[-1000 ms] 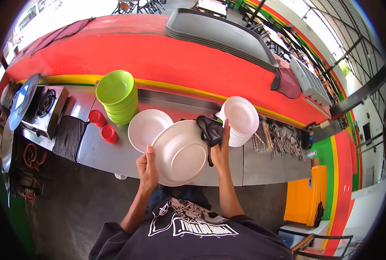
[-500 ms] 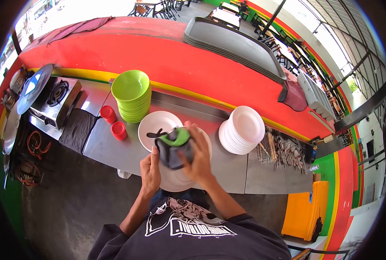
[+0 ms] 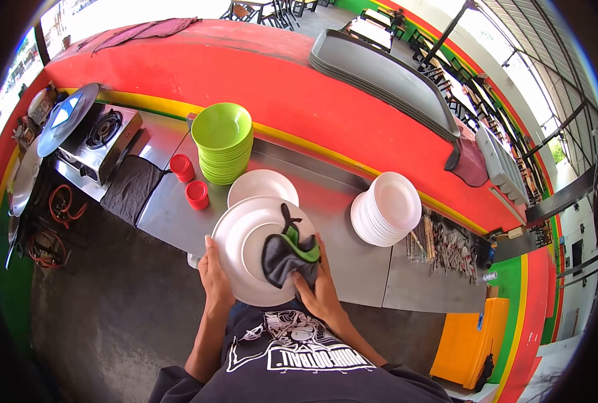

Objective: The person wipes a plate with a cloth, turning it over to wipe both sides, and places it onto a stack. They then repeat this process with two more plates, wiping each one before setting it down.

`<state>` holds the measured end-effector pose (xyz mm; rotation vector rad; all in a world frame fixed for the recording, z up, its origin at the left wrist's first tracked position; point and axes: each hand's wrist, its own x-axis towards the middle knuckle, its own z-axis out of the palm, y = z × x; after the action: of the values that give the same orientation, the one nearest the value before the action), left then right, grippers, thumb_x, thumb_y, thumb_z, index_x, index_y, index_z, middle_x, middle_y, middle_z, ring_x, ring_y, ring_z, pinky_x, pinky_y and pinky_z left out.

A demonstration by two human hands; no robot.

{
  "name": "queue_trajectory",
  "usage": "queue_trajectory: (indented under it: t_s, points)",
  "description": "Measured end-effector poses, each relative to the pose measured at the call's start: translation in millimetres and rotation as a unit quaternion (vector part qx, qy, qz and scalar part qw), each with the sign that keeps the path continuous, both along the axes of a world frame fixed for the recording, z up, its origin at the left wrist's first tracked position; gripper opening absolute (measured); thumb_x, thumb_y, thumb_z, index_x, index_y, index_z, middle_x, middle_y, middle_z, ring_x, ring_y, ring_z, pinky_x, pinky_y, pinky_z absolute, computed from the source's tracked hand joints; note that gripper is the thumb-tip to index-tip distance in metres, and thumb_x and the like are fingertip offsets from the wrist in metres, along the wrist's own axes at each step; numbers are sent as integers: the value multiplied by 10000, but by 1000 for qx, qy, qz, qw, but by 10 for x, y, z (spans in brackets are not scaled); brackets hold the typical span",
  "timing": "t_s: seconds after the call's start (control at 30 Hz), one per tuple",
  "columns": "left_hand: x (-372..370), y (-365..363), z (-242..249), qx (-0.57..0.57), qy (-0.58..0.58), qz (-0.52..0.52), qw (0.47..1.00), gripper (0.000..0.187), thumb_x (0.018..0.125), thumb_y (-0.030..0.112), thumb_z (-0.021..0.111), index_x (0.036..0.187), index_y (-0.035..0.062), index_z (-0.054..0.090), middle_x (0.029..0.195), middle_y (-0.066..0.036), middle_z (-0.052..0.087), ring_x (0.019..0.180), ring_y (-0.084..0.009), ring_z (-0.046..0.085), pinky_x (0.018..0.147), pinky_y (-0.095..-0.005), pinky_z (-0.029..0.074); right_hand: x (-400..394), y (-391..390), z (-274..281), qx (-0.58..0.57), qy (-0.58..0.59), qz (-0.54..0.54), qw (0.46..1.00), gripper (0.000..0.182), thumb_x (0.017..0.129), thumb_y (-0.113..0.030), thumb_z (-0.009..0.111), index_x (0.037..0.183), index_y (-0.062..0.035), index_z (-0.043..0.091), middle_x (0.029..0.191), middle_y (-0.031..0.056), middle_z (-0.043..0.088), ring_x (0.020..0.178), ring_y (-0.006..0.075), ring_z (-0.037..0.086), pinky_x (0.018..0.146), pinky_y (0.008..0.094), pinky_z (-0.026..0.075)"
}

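A white plate (image 3: 235,232) is held between my two hands above the steel counter's front edge. My left hand (image 3: 216,277) grips its left rim, thumb along the edge. My right hand (image 3: 318,285) holds the right rim and presses a grey and green cloth (image 3: 285,262) against the plate's face; a black loop sticks up from the cloth. Just behind the held plate, another white plate (image 3: 264,183) rests on the counter, partly covered by it. The fingers under the held plate are hidden.
Green bowls (image 3: 222,127) stand stacked behind two red cups (image 3: 196,195). A stack of white plates (image 3: 386,208) is at the right, beside spread cutlery (image 3: 447,248). A stove (image 3: 97,141) and dark cloth (image 3: 132,188) lie left. Grey trays (image 3: 379,74) top the red wall.
A plate is now raised in both hands, which have moved apart to its two sides. The cloth, earlier bunched between my hands, lies on the plate under my right hand. The view has shifted slightly.
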<state>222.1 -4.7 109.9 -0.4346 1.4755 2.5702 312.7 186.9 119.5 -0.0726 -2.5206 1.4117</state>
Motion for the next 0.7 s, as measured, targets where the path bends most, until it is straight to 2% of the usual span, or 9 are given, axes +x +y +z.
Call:
queue_trajectory:
  t_s: [0.1,0.2,0.23,0.33,0.43,0.53,0.6,0.63,0.7]
  points:
    - [-46,74,-113,-28,22,-77,996,548,1054,459,438,998,-26,686,854,-45,701,698,-83,627,593,-233,493,-42,-94,228,146,33,40,988,637,857,-238,722,1394,12,489,1618,178,205,1488,427,169,1178,567,157]
    - [75,280,51,-31,38,-132,990,541,1052,464,447,917,-1,687,776,19,636,653,-40,536,563,-218,423,-201,-121,367,231,55,77,968,599,824,-270,754,1323,-6,555,1611,163,229,1476,451,170,1150,612,200]
    - [88,313,7,-63,34,-138,988,534,1057,452,443,897,4,686,765,38,600,655,-29,489,565,-212,390,-274,-94,403,233,70,69,968,584,813,-267,763,1298,0,575,1589,171,285,1463,442,218,1154,574,231]
    - [118,316,-211,-138,140,-142,970,553,1069,439,419,884,-9,686,719,51,556,624,-23,411,546,-203,332,-493,54,286,168,93,28,981,539,842,-251,732,1296,-3,581,1557,175,349,1434,419,305,1149,528,274]
    - [113,184,-125,-186,123,-136,965,564,1071,438,410,904,-17,696,709,56,565,608,-17,413,535,-204,328,-549,190,174,87,98,-41,990,447,901,-198,670,1276,26,575,1473,217,449,1383,418,391,1128,463,330]
    - [146,238,87,-100,105,-43,988,562,1070,440,411,931,-15,711,717,52,595,604,-14,432,530,-205,333,-493,335,6,-78,77,-69,992,393,969,-219,605,1252,51,561,1314,217,574,1262,331,522,1059,388,394]
    - [107,181,-13,-39,100,-11,994,547,1064,447,413,1026,-25,687,842,-25,681,679,-63,581,602,-223,459,-378,356,-106,-226,18,-93,969,398,988,-238,586,1263,48,549,1245,185,615,1188,266,568,1018,361,418]
    - [87,168,-23,-15,94,8,995,551,1059,456,414,1069,-33,668,904,-64,700,724,-98,635,650,-239,511,-319,350,-140,-236,12,-94,967,398,989,-219,588,1283,44,530,1197,147,630,1112,205,581,969,334,437]
    - [74,178,59,23,77,34,996,590,1048,489,407,1205,-46,598,1060,-135,704,863,-178,704,780,-303,580,-212,312,-180,-233,20,-85,969,388,987,-197,587,1284,45,527,1200,148,630,1119,211,579,976,337,434]
